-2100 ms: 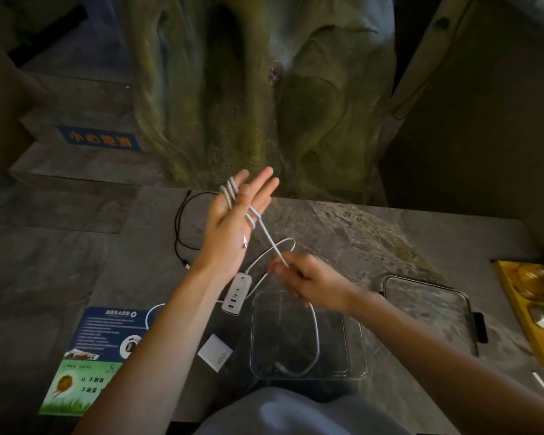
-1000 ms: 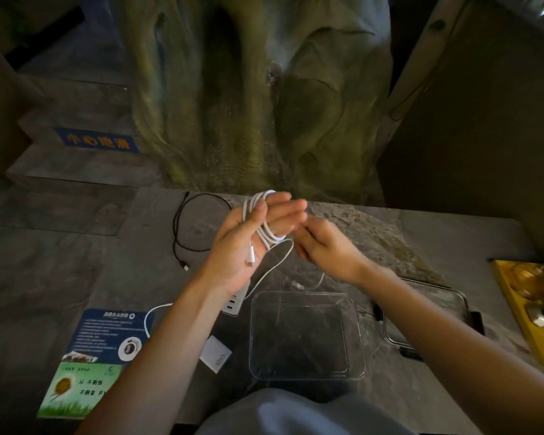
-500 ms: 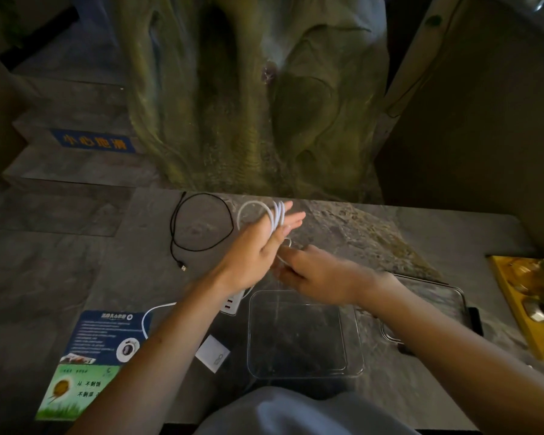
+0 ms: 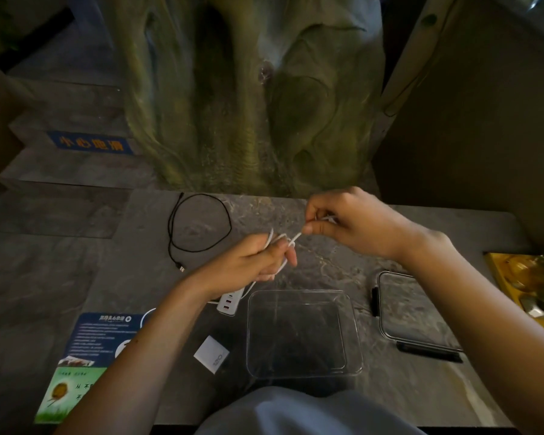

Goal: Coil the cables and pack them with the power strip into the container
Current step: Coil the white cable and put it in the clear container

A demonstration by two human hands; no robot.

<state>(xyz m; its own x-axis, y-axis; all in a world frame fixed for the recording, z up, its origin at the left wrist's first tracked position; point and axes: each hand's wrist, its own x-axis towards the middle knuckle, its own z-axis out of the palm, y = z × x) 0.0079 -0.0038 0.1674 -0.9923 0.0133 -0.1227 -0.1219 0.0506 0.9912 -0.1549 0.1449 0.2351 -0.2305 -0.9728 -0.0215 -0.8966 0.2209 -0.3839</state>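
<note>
black cable (image 4: 169, 233) lies looped on the tabletop (image 4: 327, 274), left side. power strip (image 4: 230, 304) lies flat, just beside the clear container (image 4: 357, 340). above them, left grip (image 4: 258, 262) is curled round the coiled white cable (image 4: 296, 238); i see one strand run to the right grip (image 4: 352, 227), pinched there.

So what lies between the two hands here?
In the head view, a short stretch of white cable spans from the left hand, which grips its coil, to the right hand, which pinches it.
</note>
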